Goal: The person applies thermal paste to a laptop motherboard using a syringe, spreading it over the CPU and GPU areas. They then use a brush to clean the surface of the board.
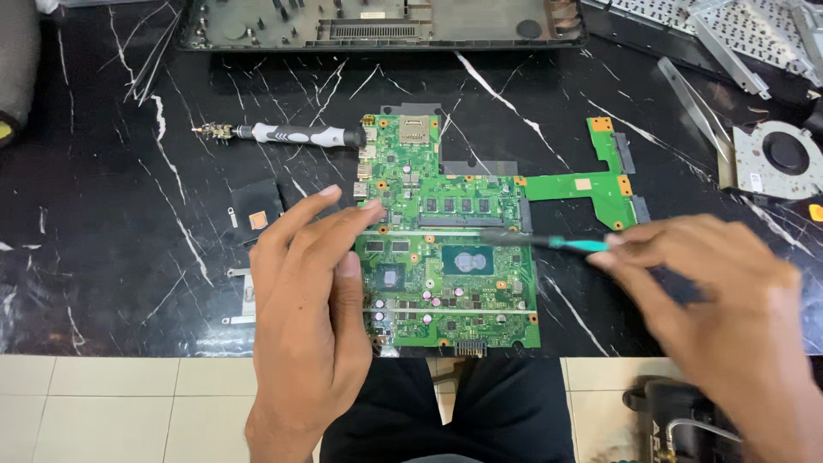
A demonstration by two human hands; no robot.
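The right hand [729, 309] is pinching a thin tool [549, 243] with a teal handle between thumb and fingertips; its grip is closed on the handle end. The tool's long axis is running nearly level, pointing left from the grip, and its dark tip is lying over the upper right part of the board [446, 257], beside the large chip [468, 260]. The tool is blurred, so whether the tip is touching the board cannot be told.

The left hand [309, 291] is resting flat-fingered on the board's left edge, fingers extended and holding nothing; its fingertips are touching the board. The board is lying flat on the black marble tabletop [111, 214], just right of the left hand and left of the right grip. The left hand is the nearer one to the board; the right is reaching it only through the tool.

Count: one main board, one small L-shaped green board [600, 176] above the right grip, one screwdriver [291, 134] well above the left hand, one fan [776, 159] at far right, one laptop shell [377, 26] at the top edge.
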